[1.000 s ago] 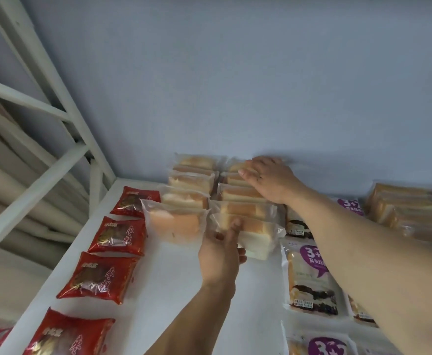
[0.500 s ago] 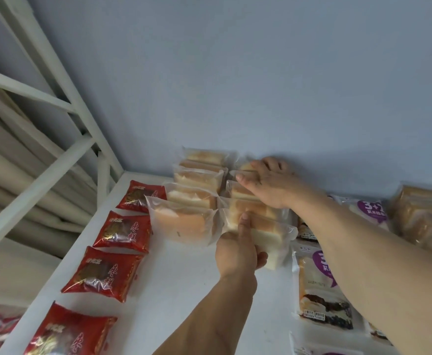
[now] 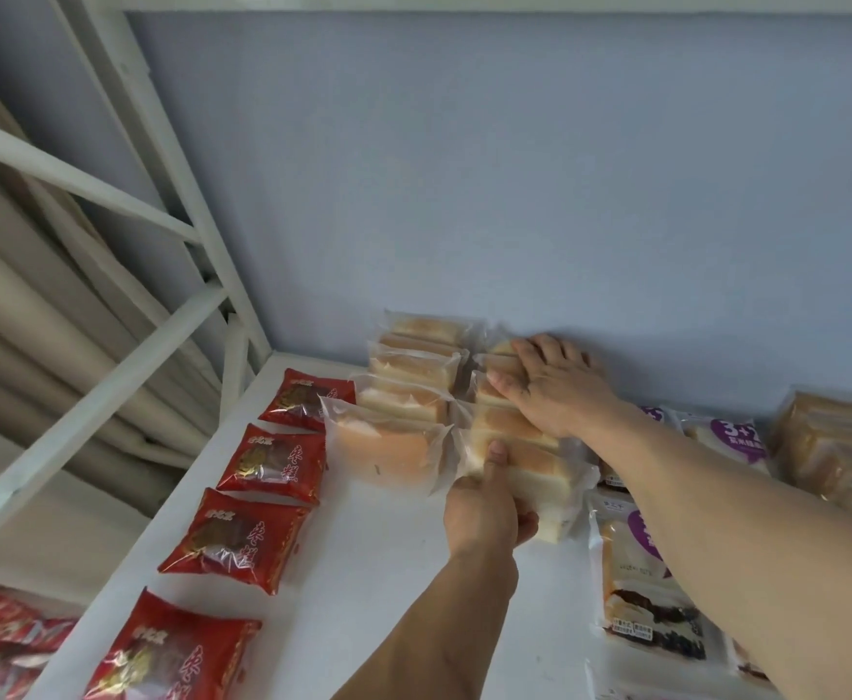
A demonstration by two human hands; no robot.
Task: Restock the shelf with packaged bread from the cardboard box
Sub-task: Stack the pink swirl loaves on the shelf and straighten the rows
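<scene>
Shelf (image 3: pixel 363 588) edge free — left hand (image 3: pixel 484 507) grips bread pkg (image 3: pixel 530 462).

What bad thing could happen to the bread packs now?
The left hand grips the front bread pack with its thumb pressing in, so the soft bread might get squashed. The right hand lies flat on the packs behind; when it lifts, that row might tip over. The clear pack beside it already leans forward and could slide toward the red packs.
</scene>
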